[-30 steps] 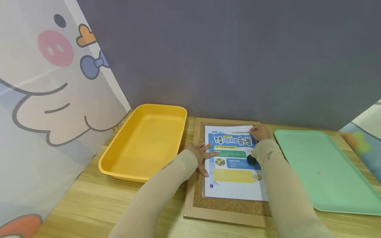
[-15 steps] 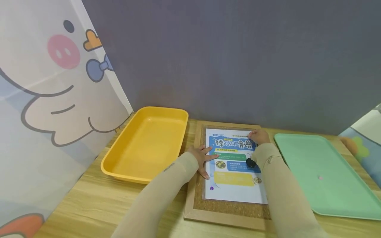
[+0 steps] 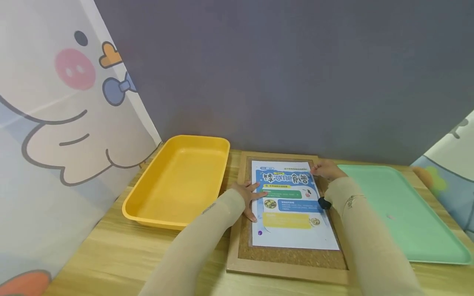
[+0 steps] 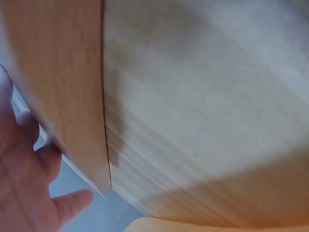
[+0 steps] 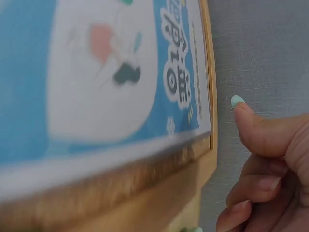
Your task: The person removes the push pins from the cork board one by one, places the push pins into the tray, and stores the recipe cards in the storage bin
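Observation:
A printed sheet [image 3: 286, 240] with Chinese lettering lies on a wood-framed cork board [image 3: 292, 257]. My left hand [image 3: 246, 198] rests with spread fingers on the sheet's left edge and the frame. The left wrist view shows this hand's fingers [image 4: 29, 164] beside the wooden frame edge. Over the board's upper right edge is my right hand [image 3: 328, 169], by the sheet's corner. In the right wrist view, my right hand [image 5: 270, 164] holds a mint-green thumbtack [image 5: 236, 100] at the thumb tip, apart from the sheet. Its other fingers are curled.
Left of the board stands a deep yellow tray [image 3: 131, 214]. A flat green tray [image 3: 414, 230] lies to the right, with a tiny pink item [image 3: 390, 216] on it. Behind them rises a grey wall [image 3: 277, 82]. Everything stands on a wooden table [image 3: 122, 255].
My right hand and forearm have shifted right, off the sheet's upper right corner, uncovering more of its right side. The left hand stays on the left edge. The head view moved slightly.

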The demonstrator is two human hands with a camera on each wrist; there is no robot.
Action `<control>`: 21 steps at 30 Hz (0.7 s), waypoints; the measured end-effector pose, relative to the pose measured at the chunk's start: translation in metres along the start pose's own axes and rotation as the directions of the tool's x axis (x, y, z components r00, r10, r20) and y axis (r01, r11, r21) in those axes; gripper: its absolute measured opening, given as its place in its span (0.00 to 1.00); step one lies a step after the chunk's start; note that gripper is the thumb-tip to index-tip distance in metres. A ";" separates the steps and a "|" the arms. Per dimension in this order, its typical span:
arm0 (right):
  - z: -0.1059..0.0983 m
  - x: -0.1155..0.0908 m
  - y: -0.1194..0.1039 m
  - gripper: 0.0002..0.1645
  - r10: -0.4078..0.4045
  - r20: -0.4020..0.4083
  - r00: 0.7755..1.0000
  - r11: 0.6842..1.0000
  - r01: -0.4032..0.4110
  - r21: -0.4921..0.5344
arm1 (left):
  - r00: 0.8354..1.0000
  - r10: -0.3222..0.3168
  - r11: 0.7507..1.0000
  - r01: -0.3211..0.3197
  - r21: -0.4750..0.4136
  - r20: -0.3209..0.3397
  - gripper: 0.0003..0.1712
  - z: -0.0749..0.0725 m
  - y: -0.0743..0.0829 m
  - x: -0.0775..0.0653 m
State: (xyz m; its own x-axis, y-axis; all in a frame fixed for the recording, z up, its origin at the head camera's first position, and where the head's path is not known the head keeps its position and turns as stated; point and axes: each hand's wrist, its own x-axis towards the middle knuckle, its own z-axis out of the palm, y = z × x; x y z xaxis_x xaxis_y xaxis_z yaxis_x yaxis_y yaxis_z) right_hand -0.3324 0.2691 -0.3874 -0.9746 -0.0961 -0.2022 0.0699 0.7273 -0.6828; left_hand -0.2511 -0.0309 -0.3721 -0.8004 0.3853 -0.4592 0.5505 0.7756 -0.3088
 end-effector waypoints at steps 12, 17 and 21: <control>0.000 -0.020 -0.013 0.06 -0.104 -0.027 0.994 0.986 0.099 -0.135 | 1.000 0.002 0.999 -0.002 -0.042 0.002 0.60 0.002 -0.002 0.001; 0.003 -0.030 -0.011 0.07 -0.112 -0.012 0.994 0.985 0.109 -0.132 | 1.000 0.010 0.998 -0.009 -0.054 0.001 0.60 0.000 -0.003 0.001; 0.006 -0.041 -0.007 0.07 -0.143 -0.004 0.990 0.980 0.141 -0.139 | 1.000 0.008 0.999 -0.008 -0.053 0.008 0.60 0.001 -0.001 0.000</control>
State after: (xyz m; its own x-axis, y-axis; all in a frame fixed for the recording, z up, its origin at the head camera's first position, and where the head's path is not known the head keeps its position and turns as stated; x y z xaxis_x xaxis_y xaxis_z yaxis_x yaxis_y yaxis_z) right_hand -0.2918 0.2638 -0.3781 -0.9756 -0.1959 -0.0996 -0.0982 0.7941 -0.5999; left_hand -0.2514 -0.0321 -0.3724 -0.7940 0.3876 -0.4683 0.5434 0.7980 -0.2607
